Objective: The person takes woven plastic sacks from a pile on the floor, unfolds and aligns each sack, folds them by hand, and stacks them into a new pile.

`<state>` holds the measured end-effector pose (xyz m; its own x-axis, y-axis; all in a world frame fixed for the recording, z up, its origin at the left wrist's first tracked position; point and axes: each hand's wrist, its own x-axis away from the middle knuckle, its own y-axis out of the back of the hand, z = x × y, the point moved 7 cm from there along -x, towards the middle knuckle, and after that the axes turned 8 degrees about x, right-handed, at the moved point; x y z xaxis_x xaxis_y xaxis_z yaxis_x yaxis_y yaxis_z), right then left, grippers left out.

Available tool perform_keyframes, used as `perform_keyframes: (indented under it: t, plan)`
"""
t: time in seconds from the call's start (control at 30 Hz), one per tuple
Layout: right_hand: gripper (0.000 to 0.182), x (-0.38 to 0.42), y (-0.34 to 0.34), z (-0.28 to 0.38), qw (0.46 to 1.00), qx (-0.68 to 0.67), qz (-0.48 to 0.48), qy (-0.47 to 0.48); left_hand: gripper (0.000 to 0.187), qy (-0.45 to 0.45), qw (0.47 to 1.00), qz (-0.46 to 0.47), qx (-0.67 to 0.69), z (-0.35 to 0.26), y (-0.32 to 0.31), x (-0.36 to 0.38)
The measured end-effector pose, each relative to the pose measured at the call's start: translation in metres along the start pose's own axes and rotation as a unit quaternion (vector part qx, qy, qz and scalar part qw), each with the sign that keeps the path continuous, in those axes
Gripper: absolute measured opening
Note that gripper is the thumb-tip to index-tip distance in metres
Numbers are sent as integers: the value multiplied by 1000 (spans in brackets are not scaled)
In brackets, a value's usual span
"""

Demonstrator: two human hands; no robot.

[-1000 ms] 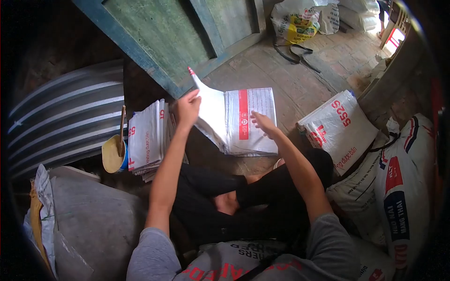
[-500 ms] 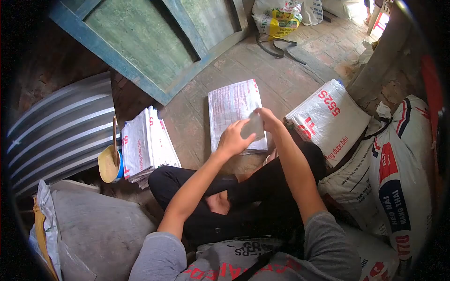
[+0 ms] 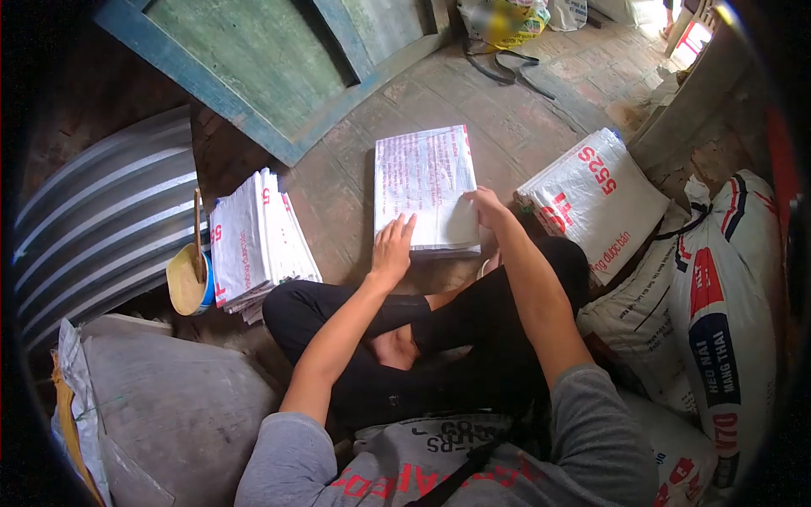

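In the middle of the floor before my crossed legs lies a flat, folded white woven sack [image 3: 427,173], printed with lines of reddish text and apparently stacked on others. My left hand [image 3: 393,249] rests on its lower left corner with fingers stretched out. At the right edge, my right hand [image 3: 484,209] has its fingers bent around the border, the thumb partly hidden. To the left stands a stack of folded sacks [image 3: 245,241] with red print. Another pile of folded sacks [image 3: 583,198], marked 552S, lies on the right.
A blue tub [image 3: 205,291] with a stick in it stands beside the left stack, near corrugated sheeting [image 3: 118,203]. Blue-green wooden panels [image 3: 245,68] lean ahead. Filled sacks [image 3: 718,338] crowd my right; a grey bulky bag [image 3: 177,406] is at my left. A black strap [image 3: 507,72] lies on the bricks.
The hands were close together over the sack's lower right part, holding up a greyish piece. That piece now lies flat, and my left hand has moved left to the lower left corner.
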<state>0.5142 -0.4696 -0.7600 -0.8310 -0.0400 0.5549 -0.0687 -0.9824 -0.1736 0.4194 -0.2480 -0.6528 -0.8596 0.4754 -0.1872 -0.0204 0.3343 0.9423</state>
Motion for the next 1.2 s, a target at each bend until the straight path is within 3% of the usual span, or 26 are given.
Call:
perform_keyframes:
  t: [0.03, 0.13, 0.23, 0.33, 0.4, 0.53, 0.6, 0.63, 0.83, 0.93, 0.97, 1.07, 1.1, 1.13, 1.17, 1.2]
  plan:
    - [41, -1, 8, -3, 994, 101, -48, -16, 68, -12, 1000, 12, -17, 4, -4, 1]
    - [46, 3, 13, -4, 982, 171, -69, -36, 61, -28, 998, 50, -40, 5, -11, 3]
    - [54, 17, 20, 15, 932, 338, -132, 17, 58, -25, 995, 88, -37, -2, -12, 9]
    - [63, 46, 15, 37, 855, 454, -223, 114, 57, 0, 992, 123, 10, -9, -4, 7]
    - [69, 51, 0, 47, 806, 509, -218, 208, 59, 40, 989, 133, 50, -8, 2, -1]
    - [70, 35, -32, 38, 683, 622, -195, 329, 62, 64, 994, 27, 85, 27, -15, -26]
    - [69, 30, -35, 27, 674, 646, -174, 314, 63, 45, 998, -6, 37, 40, -21, -33]
    - [69, 29, -37, 24, 669, 657, -164, 307, 70, 51, 998, 28, 32, 48, -30, -32]
    - [69, 32, -36, 24, 642, 671, -171, 328, 76, 68, 997, 17, 32, 62, -51, -25]
    - [72, 34, -38, 31, 662, 648, -190, 325, 79, 151, 984, -48, 84, 73, -37, -17]
    - [71, 41, -34, 37, 678, 609, -244, 329, 80, 187, 973, -76, 110, 77, -31, -16]
    - [67, 57, -16, 51, 842, 463, -252, 118, 68, 337, 912, -102, 210, 111, -25, -2]
    - [58, 49, -5, 41, 828, 464, -287, 126, 59, 396, 879, -84, 251, 119, -27, 5]
    - [56, 46, 2, 37, 848, 443, -276, 98, 50, 450, 842, -66, 291, 127, -33, 12]
    - [53, 44, 9, 32, 865, 420, -264, 70, 44, 471, 831, -61, 289, 129, -34, 17]
    - [51, 40, 18, 26, 882, 396, -252, 43, 43, 467, 801, -49, 371, 130, -44, 22]
